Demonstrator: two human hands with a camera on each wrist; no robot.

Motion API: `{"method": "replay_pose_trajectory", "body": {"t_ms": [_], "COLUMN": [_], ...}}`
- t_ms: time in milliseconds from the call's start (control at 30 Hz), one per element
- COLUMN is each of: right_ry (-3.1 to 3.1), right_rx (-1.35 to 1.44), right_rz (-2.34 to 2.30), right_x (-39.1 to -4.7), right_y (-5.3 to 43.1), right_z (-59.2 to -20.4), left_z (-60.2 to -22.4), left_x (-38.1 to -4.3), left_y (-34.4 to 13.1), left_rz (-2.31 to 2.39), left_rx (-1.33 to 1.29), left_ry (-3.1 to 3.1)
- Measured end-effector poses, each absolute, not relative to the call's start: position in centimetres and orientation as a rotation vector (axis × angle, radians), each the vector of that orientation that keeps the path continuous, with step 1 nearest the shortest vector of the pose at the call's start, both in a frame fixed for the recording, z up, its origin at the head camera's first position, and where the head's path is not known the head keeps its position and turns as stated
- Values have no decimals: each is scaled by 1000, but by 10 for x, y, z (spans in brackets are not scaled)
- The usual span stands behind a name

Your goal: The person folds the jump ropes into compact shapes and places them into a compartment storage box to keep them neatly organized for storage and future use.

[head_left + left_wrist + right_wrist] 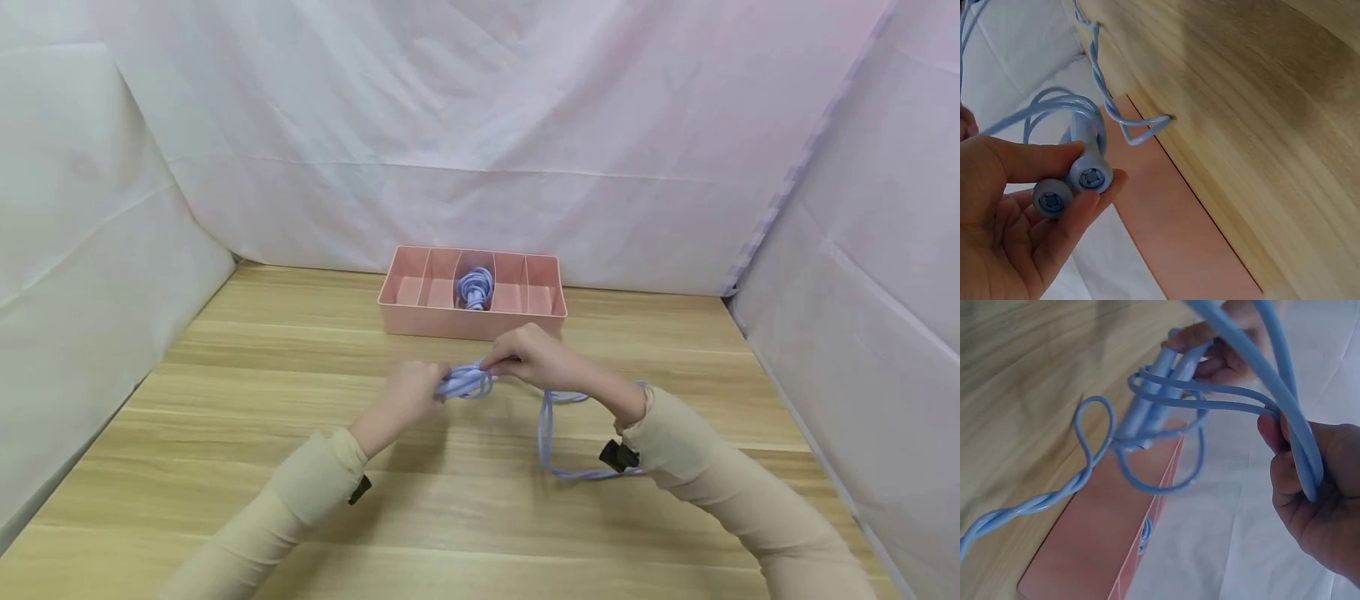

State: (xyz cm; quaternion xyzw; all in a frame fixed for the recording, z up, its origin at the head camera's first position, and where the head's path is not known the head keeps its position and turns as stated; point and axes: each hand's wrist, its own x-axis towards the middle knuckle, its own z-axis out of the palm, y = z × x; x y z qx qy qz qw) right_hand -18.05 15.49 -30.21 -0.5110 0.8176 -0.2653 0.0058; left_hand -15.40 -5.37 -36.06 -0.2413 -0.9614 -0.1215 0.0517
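Note:
A light blue skipping rope has its two handles (1091, 177) side by side in my left hand (403, 398), which grips them near their round ends. Loops of cord (1169, 400) go round the handles in the right wrist view. My right hand (534, 357) pinches the doubled cord between thumb and fingers, just right of the handles. More cord (546, 437) trails down from there onto the table below the right forearm, partly twisted together. Both hands are above the table, in front of a pink divided box (472, 323).
The box stands at the back of the wood-grain table (247, 358), and its middle compartment holds another coiled blue cord bundle (476, 287). White cloth (480, 200) hangs behind the table and along both sides. A dark clip (619, 456) sits at the right sleeve.

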Motion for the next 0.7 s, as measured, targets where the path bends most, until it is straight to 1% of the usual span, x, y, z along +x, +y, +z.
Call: {"method": "replay_pose_trajectory", "body": {"t_ms": [167,367,567,700], "right_ry": [2439,2258,2047,1925], "right_rx": [-1504,-1362,-1197,-1080], "right_rz": [-895,-1010,-1178,-1167], "right_x": [-190,-211,-232,-241], "right_y": [148,149,160,167], "right_z": [-295,-296,-309,-315], "left_z": [-356,-349,-350,-349], "left_x": [-149,-145,-142,-139], "left_y": [-45,-44,-50,-55], "left_rz": [-297,-169,-321,-392], "left_rx": [-856,-1140,-1322,-1404], "left_ry": [-2908,-2790,-2642,-2565]}}
